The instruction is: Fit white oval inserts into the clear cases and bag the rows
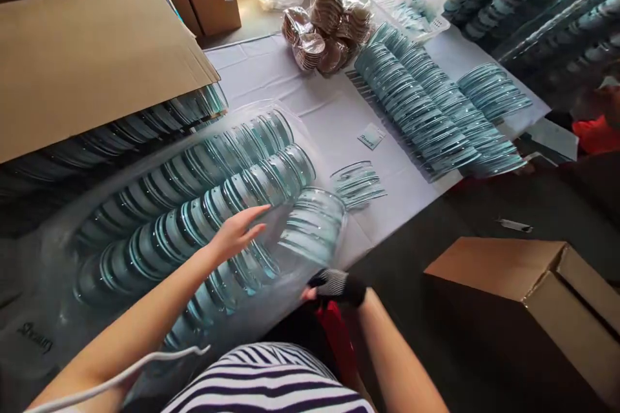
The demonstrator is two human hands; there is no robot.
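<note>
My bare left hand (239, 230) reaches over rows of clear, teal-tinted glass lids (242, 190), its fingers stretched out and the thumb apart. Just right of those fingertips, a short stack of the same lids (312, 226) stands slightly blurred. A clear plastic bag (285, 293) lies around the long rows. My right hand (329, 285), in a grey and black glove, is at the table's front edge below the short stack. Its fingers are curled, and what they grip, if anything, is hidden. A smaller group of lids (358, 184) lies beyond the short stack.
Long rows of lids (421, 103) lie across the white-covered table (252, 71), near wrapped brown discs (329, 29) and a white basket (443, 26). A cardboard sheet (101, 51) covers more lids at left. A carton (504, 271) stands at right. Other people's sleeves show.
</note>
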